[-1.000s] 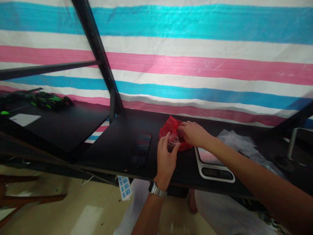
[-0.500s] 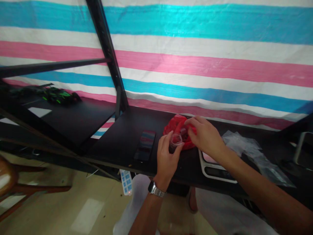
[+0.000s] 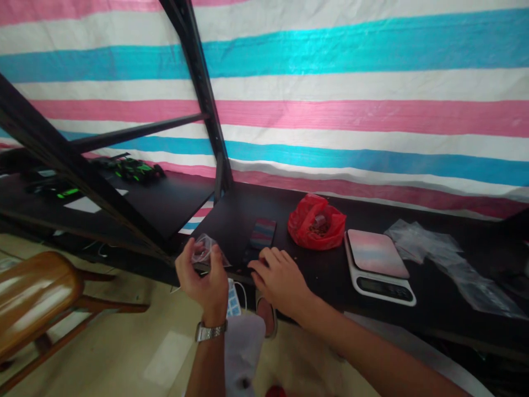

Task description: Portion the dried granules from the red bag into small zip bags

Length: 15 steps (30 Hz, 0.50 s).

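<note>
My left hand point(image 3: 204, 270) is closed on a small clear plastic bag point(image 3: 204, 249) at the table's front edge. Its thumb and fingers hold the bag's mouth wide, and what the bag contains cannot be made out. My right hand point(image 3: 281, 278) is just to the right, palm down over the front edge, with its fingers loosely bent and apart and nothing visible in them. Beyond its fingertips lies a dark phone point(image 3: 263, 234). A red plastic bag point(image 3: 300, 229) stands open behind, with small brownish pieces point(image 3: 320, 226) inside.
A white kitchen scale point(image 3: 384, 267) sits right of the red bag. Several clear plastic bags point(image 3: 433, 245) lie farther right. A black metal frame point(image 3: 206, 99) rises on the left, with a green-and-black toy car point(image 3: 138, 170) behind it. A wooden chair point(image 3: 37, 303) stands lower left.
Both hands have moved left, away from the red bag to the table's front edge. The right hand has left the red bag, and the scale is now uncovered. The view has shifted too.
</note>
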### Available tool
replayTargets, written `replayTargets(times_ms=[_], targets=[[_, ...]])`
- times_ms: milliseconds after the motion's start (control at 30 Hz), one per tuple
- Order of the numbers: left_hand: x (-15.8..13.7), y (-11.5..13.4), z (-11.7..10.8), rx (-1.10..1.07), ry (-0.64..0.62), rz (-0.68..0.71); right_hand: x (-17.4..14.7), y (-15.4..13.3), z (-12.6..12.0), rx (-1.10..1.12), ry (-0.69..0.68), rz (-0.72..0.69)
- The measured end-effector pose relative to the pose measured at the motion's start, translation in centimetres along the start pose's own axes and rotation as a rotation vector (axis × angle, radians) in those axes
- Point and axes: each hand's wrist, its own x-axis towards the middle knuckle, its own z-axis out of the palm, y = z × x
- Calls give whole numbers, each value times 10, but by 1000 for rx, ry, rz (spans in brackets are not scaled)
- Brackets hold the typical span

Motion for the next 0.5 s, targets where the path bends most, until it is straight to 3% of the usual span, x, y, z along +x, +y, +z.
replayTargets(times_ms=[133,300,400,500], targets=[[2,-9,-3,35,-1,-25,17,-18,17,-64,-16,-18],[0,-7,0,33,-1,10,28,-18,33,-92,-17,-44],[1,-5,-1,36,-11,24,25,-16,30,-79,-15,-35],[1,-1,-2,37,-16,53,14,-3,12,-39,73,12]])
